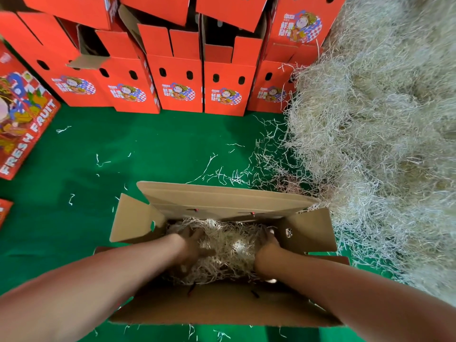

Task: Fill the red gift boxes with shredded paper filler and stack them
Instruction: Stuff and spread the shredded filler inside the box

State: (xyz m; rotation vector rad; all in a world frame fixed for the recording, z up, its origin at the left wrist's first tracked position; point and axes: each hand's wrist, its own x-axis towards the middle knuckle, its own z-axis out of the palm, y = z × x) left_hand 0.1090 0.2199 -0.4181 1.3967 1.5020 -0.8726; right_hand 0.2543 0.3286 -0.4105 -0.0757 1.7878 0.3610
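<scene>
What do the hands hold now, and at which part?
The left hand presses on the shredded paper filler in the open box, holding nothing. The right hand is half buried in it; a grip cannot be told.

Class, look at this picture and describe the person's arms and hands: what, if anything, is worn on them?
Both forearms are bare, no sleeves in view. The left hand and right hand wear no gloves; no watch or bracelet shows at either wrist. Shredded paper hides some fingers, so rings cannot be judged.
</scene>
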